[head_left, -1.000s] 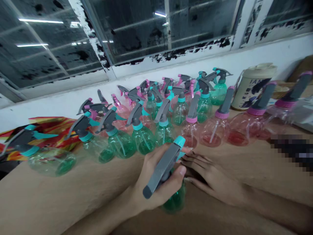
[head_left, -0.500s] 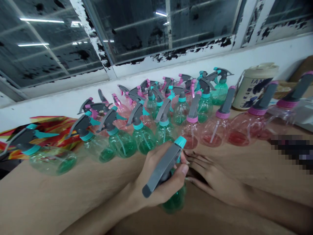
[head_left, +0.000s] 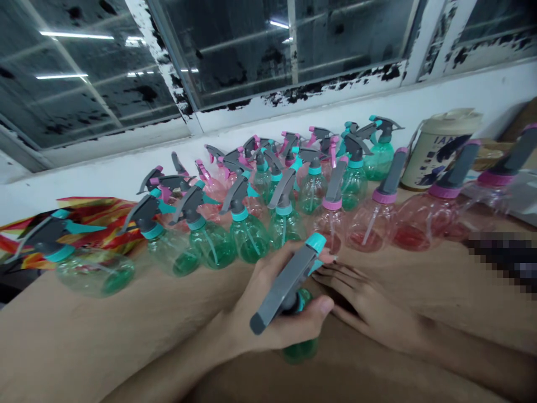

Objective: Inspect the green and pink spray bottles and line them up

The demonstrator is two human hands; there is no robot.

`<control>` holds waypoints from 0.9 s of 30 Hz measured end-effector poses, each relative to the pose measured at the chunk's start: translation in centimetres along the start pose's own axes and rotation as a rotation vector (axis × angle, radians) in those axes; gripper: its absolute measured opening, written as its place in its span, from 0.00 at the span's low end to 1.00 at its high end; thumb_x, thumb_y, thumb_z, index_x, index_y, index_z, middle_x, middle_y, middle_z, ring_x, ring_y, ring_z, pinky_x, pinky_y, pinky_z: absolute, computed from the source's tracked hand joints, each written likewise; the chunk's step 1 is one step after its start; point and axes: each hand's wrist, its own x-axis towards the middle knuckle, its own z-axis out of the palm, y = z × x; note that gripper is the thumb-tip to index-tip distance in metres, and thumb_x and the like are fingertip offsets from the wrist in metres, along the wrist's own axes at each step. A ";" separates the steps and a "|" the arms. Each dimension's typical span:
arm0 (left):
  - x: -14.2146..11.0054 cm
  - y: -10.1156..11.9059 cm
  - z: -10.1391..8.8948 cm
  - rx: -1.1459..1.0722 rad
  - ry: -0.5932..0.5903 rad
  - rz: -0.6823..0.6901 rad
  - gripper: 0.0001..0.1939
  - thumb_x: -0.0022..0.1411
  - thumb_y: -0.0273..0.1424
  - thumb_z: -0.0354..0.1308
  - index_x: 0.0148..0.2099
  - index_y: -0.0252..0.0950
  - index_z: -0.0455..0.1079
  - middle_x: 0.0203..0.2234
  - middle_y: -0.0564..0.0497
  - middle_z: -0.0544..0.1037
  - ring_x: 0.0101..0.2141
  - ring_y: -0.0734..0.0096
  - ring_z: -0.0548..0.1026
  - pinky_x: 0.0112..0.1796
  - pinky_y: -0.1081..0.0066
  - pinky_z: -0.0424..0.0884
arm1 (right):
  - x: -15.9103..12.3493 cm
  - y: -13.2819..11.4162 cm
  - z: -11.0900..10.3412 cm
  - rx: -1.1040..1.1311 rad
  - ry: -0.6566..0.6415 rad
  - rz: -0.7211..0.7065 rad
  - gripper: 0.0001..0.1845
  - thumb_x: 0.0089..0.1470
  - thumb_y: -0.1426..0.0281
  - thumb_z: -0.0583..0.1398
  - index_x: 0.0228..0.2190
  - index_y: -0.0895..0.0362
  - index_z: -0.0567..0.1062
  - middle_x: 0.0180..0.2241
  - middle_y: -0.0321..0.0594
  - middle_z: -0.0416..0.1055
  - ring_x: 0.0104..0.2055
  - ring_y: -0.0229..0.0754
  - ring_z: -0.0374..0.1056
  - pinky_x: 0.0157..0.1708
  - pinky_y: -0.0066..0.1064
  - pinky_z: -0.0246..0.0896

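My left hand [head_left: 272,305] is wrapped round the neck of a green spray bottle [head_left: 300,348] with a grey trigger head and teal nozzle [head_left: 289,277], which stands on the brown table [head_left: 104,336]. My right hand [head_left: 369,305] lies beside the bottle with its fingers stretched out, their tips against the bottle's right side. Behind the hands stand several green spray bottles [head_left: 247,235] and pink spray bottles [head_left: 369,224] in rows.
A cream lidded jar [head_left: 436,146] stands at the back right by the white wall. A red and yellow bag [head_left: 96,221] lies at the left behind the bottles. A blurred dark patch [head_left: 503,260] sits on the table at the right. Grimy windows run above.
My left hand has turned the bottle's head slightly and shifted its grip; the thumb now sits lower under the trigger. The right hand has stayed in place.
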 end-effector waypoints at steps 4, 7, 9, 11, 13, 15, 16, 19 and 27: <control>-0.2 -0.5 -0.2 0.098 -0.129 -0.038 0.25 0.50 0.31 0.57 0.52 0.40 0.62 0.44 0.49 0.73 0.36 0.65 0.74 0.43 0.64 0.71 | -0.1 0.2 0.3 -0.004 0.011 -0.003 0.23 0.58 0.63 0.53 0.53 0.59 0.65 0.54 0.46 0.65 0.58 0.47 0.57 0.54 0.46 0.57; -0.5 -0.6 0.0 0.155 -0.140 -0.075 0.27 0.51 0.30 0.55 0.54 0.39 0.59 0.39 0.47 0.73 0.34 0.64 0.73 0.41 0.63 0.71 | -0.2 0.2 0.4 0.003 0.032 -0.007 0.23 0.58 0.63 0.53 0.53 0.58 0.64 0.55 0.46 0.64 0.58 0.47 0.57 0.54 0.46 0.57; -0.8 -0.5 0.1 0.184 -0.103 -0.090 0.25 0.51 0.30 0.55 0.53 0.38 0.59 0.34 0.49 0.74 0.31 0.65 0.73 0.37 0.65 0.72 | -0.2 0.3 0.5 -0.004 0.038 -0.011 0.23 0.58 0.63 0.53 0.53 0.58 0.64 0.55 0.46 0.64 0.58 0.47 0.57 0.54 0.46 0.56; -1.2 -0.4 0.1 0.204 -0.066 -0.096 0.19 0.51 0.30 0.55 0.47 0.39 0.61 0.31 0.51 0.74 0.27 0.68 0.73 0.31 0.68 0.71 | -0.2 0.3 0.5 -0.021 0.030 -0.015 0.24 0.58 0.62 0.53 0.53 0.59 0.64 0.55 0.46 0.63 0.59 0.47 0.56 0.55 0.46 0.56; -1.9 -0.4 -0.2 0.221 -0.039 -0.116 0.13 0.50 0.30 0.55 0.40 0.40 0.62 0.28 0.54 0.74 0.23 0.71 0.71 0.26 0.71 0.70 | -0.1 0.3 0.5 -0.035 0.019 -0.021 0.24 0.59 0.61 0.52 0.54 0.58 0.63 0.56 0.46 0.62 0.59 0.46 0.55 0.55 0.46 0.55; -2.9 -0.8 -0.9 0.221 -0.013 -0.177 0.11 0.51 0.30 0.55 0.39 0.41 0.62 0.27 0.55 0.74 0.23 0.71 0.72 0.25 0.72 0.69 | -0.2 0.4 0.4 -0.038 0.013 -0.027 0.24 0.59 0.61 0.52 0.54 0.57 0.63 0.57 0.45 0.61 0.59 0.46 0.54 0.56 0.46 0.54; -3.6 -1.0 -1.4 0.211 0.010 -0.220 0.11 0.52 0.31 0.55 0.40 0.41 0.63 0.27 0.55 0.75 0.25 0.69 0.74 0.26 0.71 0.70 | -0.2 0.4 0.4 -0.040 0.008 -0.028 0.24 0.59 0.60 0.52 0.54 0.56 0.63 0.57 0.45 0.61 0.59 0.46 0.54 0.56 0.46 0.54; -5.9 -1.8 -3.6 0.147 0.093 -0.369 0.09 0.53 0.34 0.57 0.38 0.40 0.66 0.27 0.53 0.77 0.35 0.62 0.77 0.34 0.66 0.73 | -0.3 0.1 0.2 -0.044 -0.017 -0.014 0.22 0.59 0.61 0.52 0.53 0.54 0.65 0.56 0.44 0.62 0.59 0.46 0.55 0.56 0.46 0.54; -12.9 -3.1 -11.1 0.384 0.451 -0.498 0.16 0.56 0.42 0.57 0.44 0.41 0.69 0.41 0.48 0.78 0.45 0.52 0.73 0.48 0.52 0.66 | 1.3 -7.2 -5.0 0.305 -0.111 0.018 0.17 0.57 0.61 0.54 0.48 0.45 0.70 0.47 0.33 0.72 0.47 0.43 0.69 0.43 0.35 0.70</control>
